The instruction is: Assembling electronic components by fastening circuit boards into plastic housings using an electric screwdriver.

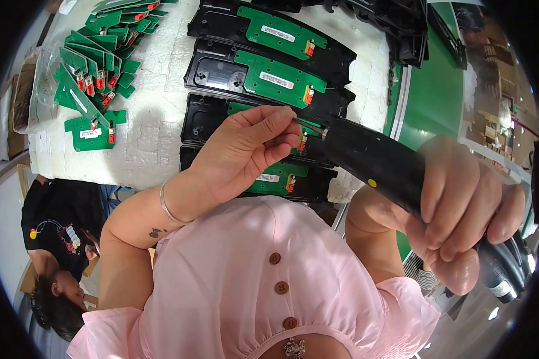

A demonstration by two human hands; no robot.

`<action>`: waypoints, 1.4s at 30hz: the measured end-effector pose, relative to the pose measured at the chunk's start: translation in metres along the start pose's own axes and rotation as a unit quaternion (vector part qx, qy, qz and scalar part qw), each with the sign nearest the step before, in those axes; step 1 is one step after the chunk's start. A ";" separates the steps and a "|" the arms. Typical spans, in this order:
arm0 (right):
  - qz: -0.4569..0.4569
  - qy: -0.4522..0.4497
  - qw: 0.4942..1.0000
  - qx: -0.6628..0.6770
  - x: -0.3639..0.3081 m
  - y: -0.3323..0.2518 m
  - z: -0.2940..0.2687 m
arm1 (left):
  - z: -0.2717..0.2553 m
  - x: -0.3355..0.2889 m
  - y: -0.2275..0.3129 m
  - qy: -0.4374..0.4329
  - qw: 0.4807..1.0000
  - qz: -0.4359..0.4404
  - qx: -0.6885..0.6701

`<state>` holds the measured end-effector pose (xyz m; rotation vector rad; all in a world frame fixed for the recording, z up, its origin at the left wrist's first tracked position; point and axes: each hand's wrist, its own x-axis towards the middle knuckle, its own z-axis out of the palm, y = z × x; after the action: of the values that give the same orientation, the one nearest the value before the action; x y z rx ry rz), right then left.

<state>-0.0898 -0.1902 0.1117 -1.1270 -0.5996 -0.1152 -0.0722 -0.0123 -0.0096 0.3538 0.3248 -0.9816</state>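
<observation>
My right hand (461,209) is wrapped around a black electric screwdriver (374,158) with a yellow dot on its body. Its thin metal bit points left, toward my left hand (245,143). The left thumb and fingers are pinched together right at the bit's tip; whatever sits between them is hidden. Below and beyond both hands lies a column of black plastic panels (215,66), each carrying a green circuit board (281,81) with a white label and a red-and-white connector. My left hand and the screwdriver partly cover the third panel and its board.
Loose green circuit boards (96,66) are heaped at the far left, with one single board (84,133) nearer me. All lie on a white foam surface (144,158). Black plastic parts (389,27) are stacked at the far right. Another person (66,239) is at the left.
</observation>
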 end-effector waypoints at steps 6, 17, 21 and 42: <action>-0.047 -0.038 0.998 -0.012 -0.012 0.019 -0.018 | -0.008 0.016 0.000 0.000 1.000 -0.004 0.017; -0.049 0.204 0.969 -0.129 -0.003 0.088 -0.050 | 0.004 0.011 -0.002 -0.037 0.986 -0.054 0.153; -0.028 0.214 0.968 -0.127 0.006 0.085 -0.049 | 0.005 0.006 0.001 -0.037 0.991 -0.032 0.128; -0.058 0.108 0.990 -0.069 0.015 0.037 -0.033 | 0.007 0.012 0.010 0.027 0.999 -0.019 0.043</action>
<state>-0.0499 -0.1993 0.0800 -1.1952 -0.4693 -0.3795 -0.0566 -0.0193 -0.0072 0.4539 0.3404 -1.0270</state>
